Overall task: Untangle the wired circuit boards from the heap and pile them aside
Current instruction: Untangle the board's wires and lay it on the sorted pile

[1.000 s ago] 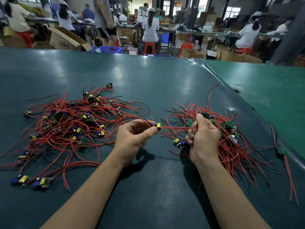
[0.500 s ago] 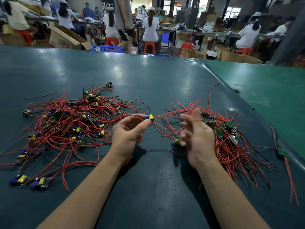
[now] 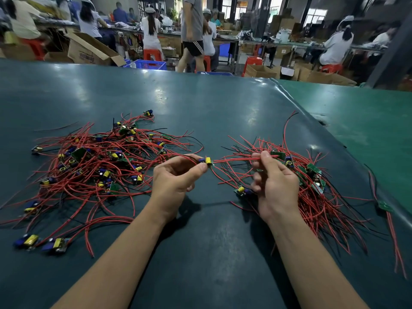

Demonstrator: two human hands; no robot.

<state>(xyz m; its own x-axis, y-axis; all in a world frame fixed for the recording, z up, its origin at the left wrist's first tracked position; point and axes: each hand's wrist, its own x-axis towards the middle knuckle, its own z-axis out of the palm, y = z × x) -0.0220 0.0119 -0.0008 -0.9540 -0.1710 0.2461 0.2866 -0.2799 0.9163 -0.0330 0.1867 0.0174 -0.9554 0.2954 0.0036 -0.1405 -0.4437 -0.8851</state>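
Both forearms reach up from the bottom of the frame toward its centre. The left hand [image 3: 176, 181] pinches with thumb and forefinger; the right hand [image 3: 275, 186], right of centre, curls its fingers in a pinch.

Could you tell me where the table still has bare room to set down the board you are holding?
Bare table lies beyond both piles, and near you around the forearms. The strip between the left heap and the right pile is narrow, crossed by stray wires and taken up by both hands.
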